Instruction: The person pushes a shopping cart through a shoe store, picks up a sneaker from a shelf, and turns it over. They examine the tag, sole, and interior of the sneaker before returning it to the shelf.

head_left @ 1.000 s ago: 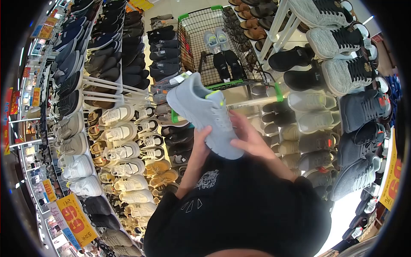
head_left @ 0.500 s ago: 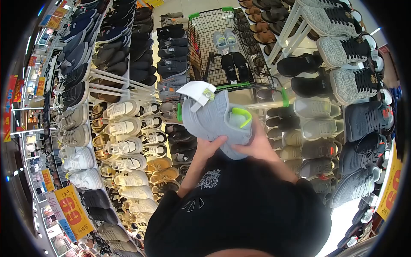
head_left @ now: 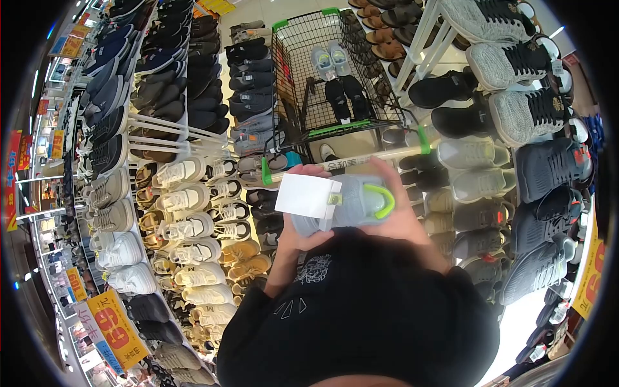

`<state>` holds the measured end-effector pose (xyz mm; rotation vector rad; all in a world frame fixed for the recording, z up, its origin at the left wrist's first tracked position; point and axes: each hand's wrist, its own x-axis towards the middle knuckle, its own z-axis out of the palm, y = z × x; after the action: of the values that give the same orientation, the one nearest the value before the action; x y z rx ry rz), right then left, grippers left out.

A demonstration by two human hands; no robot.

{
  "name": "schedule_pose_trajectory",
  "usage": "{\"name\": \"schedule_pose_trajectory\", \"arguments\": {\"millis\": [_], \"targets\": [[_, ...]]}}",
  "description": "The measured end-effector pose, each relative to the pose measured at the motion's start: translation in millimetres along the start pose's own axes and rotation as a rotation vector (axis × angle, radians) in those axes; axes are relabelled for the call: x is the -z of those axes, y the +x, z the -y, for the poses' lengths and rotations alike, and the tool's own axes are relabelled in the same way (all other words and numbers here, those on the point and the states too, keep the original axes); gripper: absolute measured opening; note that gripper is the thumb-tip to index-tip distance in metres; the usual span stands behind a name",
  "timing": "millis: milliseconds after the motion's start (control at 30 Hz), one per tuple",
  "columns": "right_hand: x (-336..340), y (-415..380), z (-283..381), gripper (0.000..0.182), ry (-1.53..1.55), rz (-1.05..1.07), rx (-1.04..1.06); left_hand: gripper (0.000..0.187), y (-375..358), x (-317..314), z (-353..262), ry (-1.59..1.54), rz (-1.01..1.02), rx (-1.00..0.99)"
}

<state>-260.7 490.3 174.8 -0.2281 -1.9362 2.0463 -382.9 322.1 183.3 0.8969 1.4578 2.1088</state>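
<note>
Between my two hands is a light grey sneaker point(head_left: 351, 197) with a neon green heel collar, held level in front of my chest. Its toe end points left, and a blank white tag point(head_left: 306, 195) lies over the laces and covers much of the front. My left hand point(head_left: 296, 237) is wrapped round the toe end, partly hidden by the tag. At the heel my right hand point(head_left: 403, 216) grips the shoe, fingers on the far side and thumb near. Just beyond stands a shopping cart point(head_left: 293, 71) holding a grey pair of shoes point(head_left: 331, 61) and a black pair point(head_left: 346, 98).
The cart's handle point(head_left: 361, 159) runs across just past my hands. Beige sneakers point(head_left: 193, 226) fill the rack at left, and grey knit shoes point(head_left: 535, 122) the rack at right. Yellow price signs point(head_left: 111, 329) hang at the lower left. Part of a foot point(head_left: 327, 152) shows below the cart handle.
The sneaker has turned from tilted to level, its opening now facing up towards me. The tag has swung flat over the laces. My left hand has shifted to the toe end.
</note>
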Motion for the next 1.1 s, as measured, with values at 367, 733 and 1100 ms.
{"name": "schedule_pose_trajectory", "arguments": {"millis": [367, 733, 1100], "targets": [[5.3, 3.1, 2.6, 0.107, -0.176, -0.005, 0.058, 0.057, 26.5, 8.8, -49.3, 0.631, 0.120, -0.255], [4.0, 0.7, -11.4, 0.111, -0.023, -0.082, 0.064, 0.026, 17.8, 25.2, -48.0, 0.668, 0.128, -0.413], [7.8, 9.8, -7.5, 0.115, -0.011, 0.050, 0.148, 0.046, 12.4, 28.5, -56.8, 0.616, 0.051, -0.111]]}}
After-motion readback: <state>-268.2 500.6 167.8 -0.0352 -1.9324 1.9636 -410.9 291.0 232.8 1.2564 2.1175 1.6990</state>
